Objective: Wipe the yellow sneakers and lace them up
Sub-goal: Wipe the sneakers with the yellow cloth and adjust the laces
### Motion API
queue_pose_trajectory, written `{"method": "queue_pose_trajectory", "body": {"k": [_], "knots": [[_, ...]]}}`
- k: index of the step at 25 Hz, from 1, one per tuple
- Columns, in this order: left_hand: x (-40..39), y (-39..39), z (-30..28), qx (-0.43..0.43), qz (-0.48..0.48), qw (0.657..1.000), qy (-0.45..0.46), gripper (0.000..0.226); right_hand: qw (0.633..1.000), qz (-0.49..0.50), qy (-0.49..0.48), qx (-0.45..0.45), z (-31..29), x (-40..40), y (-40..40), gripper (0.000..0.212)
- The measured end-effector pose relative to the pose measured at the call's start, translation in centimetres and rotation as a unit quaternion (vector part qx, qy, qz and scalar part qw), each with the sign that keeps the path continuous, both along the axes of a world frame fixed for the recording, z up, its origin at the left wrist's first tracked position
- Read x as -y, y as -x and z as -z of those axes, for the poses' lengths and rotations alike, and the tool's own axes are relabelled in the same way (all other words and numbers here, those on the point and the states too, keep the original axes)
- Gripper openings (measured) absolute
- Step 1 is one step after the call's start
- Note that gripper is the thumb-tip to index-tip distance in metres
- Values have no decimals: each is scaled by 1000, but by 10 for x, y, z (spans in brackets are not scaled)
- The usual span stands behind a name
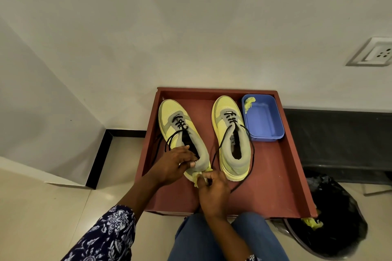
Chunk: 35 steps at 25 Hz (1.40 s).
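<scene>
step: wiping heel | left sneaker [182, 133] on tray [275, 176], long axis toe-away, heel nearest | left hand [174, 165] grips collar | right hand [212, 190] fingers pinch yellow cloth [198, 178] against heel

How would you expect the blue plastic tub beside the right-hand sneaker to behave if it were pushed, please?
The blue tub would probably slide, not tip: it is low and wide, flat on the tray. It looks light, with only a yellow cloth scrap at its rim. Whether it holds water is unclear.
</scene>
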State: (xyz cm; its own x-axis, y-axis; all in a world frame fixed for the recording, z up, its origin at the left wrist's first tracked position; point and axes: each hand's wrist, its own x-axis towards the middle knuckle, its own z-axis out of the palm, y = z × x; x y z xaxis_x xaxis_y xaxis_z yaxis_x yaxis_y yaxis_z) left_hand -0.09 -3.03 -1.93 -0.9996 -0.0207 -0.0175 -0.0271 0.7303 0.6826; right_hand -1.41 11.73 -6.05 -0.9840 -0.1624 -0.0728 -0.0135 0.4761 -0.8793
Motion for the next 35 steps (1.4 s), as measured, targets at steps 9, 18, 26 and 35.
{"method": "queue_pose_trajectory", "body": {"k": [9, 18, 26, 35], "knots": [[0, -1, 2, 22, -7, 1000, 15, 38, 999, 0, -45, -2, 12, 4, -2, 6], [1, 0, 4, 27, -17, 999, 21, 36, 993, 53, 86, 58, 5, -8, 4, 31], [-3, 1, 3, 28, -32, 999, -5, 24, 987, 99, 56, 112, 12, 14, -2, 24], [-5, -1, -2, 13, -20, 1000, -20, 38, 993, 70, 11, 94, 7, 33, -10, 3]]}}
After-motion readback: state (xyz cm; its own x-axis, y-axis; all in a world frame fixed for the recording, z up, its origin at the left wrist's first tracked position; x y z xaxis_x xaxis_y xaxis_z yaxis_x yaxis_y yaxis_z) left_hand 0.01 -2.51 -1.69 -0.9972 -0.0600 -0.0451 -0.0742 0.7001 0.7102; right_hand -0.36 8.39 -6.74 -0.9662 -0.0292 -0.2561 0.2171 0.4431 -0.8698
